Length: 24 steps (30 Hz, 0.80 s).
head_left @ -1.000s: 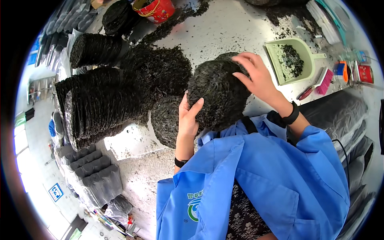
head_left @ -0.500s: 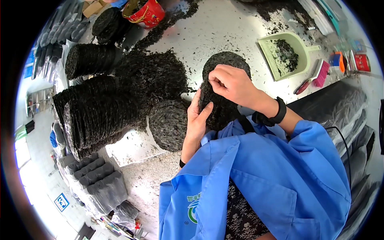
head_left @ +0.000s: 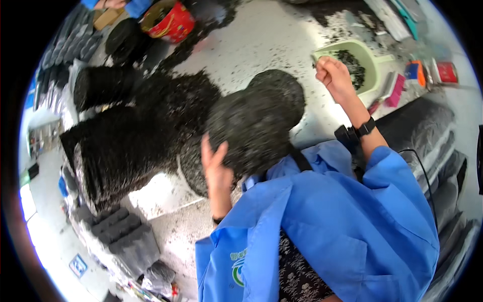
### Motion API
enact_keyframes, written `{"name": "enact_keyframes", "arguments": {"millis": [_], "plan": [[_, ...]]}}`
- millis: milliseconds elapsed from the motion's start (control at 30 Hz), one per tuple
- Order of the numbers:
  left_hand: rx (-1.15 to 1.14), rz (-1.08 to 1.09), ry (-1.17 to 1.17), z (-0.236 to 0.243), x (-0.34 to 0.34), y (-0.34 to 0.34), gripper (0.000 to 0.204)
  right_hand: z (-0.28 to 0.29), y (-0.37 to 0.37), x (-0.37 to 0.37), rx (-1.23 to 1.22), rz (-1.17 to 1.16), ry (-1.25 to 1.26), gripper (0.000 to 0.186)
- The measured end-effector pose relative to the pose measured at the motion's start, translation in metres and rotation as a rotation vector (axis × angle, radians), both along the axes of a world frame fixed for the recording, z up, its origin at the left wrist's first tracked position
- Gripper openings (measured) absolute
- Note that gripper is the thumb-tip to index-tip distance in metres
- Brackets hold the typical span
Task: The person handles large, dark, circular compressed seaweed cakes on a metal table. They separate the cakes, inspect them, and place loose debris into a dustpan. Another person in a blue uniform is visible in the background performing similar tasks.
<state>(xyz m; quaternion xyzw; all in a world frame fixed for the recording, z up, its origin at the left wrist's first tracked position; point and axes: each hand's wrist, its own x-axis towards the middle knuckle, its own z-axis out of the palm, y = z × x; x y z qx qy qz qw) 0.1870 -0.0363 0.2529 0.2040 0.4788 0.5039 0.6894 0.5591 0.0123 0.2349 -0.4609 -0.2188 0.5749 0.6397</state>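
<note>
My left hand [head_left: 216,171], blurred, grips a round dark disc [head_left: 251,131] of dried flaky material, seemingly seaweed, at its left edge. A similar disc [head_left: 284,90] lies behind it, overlapped. My right hand [head_left: 333,75] is raised apart from both, near the pale green dustpan [head_left: 371,68], with fingers curled together; whether anything small is between them is unclear. A heap of dark flakes [head_left: 181,100] and tall stacks of discs [head_left: 108,156] lie to the left of my left hand, with another disc [head_left: 190,168] partly under it.
A co-worker's hands [head_left: 113,4] show at top left beside a red bucket [head_left: 178,25]. A pink brush [head_left: 395,90], an orange-and-blue item [head_left: 414,72] and a red tin [head_left: 447,72] sit at right. Grey bagged bundles [head_left: 121,234] are at lower left.
My right hand has left the held disc and moved up and right. My left hand with the disc has swung left, showing its broad face over the others.
</note>
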Motion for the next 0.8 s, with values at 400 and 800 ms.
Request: {"name": "enact_keyframes", "arguments": {"millis": [400,800], "plan": [[0.036,-0.106,0.317,0.038,-0.016,-0.003,0.067,-0.003,-0.011,-0.001,0.232,0.220,-1.283,0.014],[0.174,-0.579,0.143,0.057,0.041,0.030,0.066,0.056,0.004,-0.117,0.849,0.443,-1.341,0.013]]}}
